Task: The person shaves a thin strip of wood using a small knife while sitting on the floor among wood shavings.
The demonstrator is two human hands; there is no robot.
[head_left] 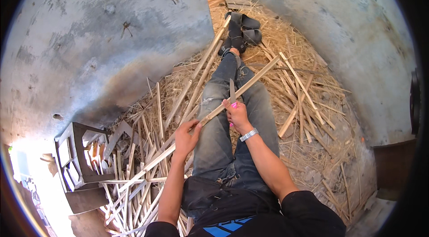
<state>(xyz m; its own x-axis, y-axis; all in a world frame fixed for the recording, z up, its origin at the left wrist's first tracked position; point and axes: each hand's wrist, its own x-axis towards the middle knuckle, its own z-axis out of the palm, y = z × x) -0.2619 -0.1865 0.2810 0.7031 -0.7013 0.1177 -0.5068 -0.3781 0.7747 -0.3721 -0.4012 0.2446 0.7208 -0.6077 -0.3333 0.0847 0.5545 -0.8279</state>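
A long, pale wooden strip (256,78) lies slantwise across my outstretched legs, its far end up to the right and its near end down to the left. My left hand (187,138) has its fingers closed around the strip over my left thigh. In my right hand (237,114) is a knife (232,91) with a pink handle, mostly covered by my fingers. Its blade points away from me and rests against or just beside the strip; the exact contact cannot be made out. A silver watch sits on my right wrist.
Several pale strips (147,175) are heaped at my left, others (306,96) lie at my right on shavings (268,36). Curved grey metal walls (103,27) rise on both sides. A dark frame (85,156) stands at the lower left. Dark slippers (251,29) lie by my feet.
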